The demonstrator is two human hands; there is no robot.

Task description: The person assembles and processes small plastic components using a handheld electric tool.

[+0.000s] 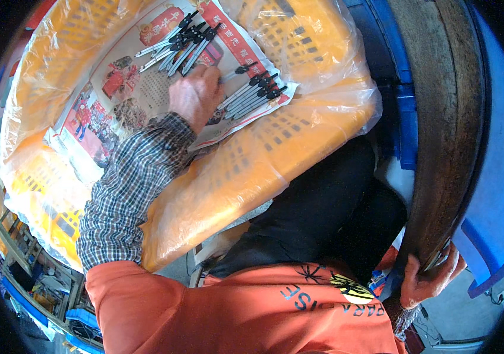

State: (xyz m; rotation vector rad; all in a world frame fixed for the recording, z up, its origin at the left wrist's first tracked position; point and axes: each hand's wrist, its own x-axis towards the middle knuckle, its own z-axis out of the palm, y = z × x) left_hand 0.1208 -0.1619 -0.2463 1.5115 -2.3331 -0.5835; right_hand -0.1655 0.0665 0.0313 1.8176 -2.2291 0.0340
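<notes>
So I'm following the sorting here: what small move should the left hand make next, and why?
Probably draw the single loose tool under the left hand's fingertips down to the lower bundle, since it lies apart on the newspaper.

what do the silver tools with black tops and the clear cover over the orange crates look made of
Slim silver tools with black tops: likely metal legs, going by the bright grey sheen, with matte black, probably plastic, heads. Clear wrinkled cover over the orange slotted crates: thin glossy plastic film, creased and see-through.

We count two bundles of compasses: far bundle (pixel 178 42) roughly eight, right bundle (pixel 252 93) roughly six; one newspaper sheet (pixel 128 100).
</notes>
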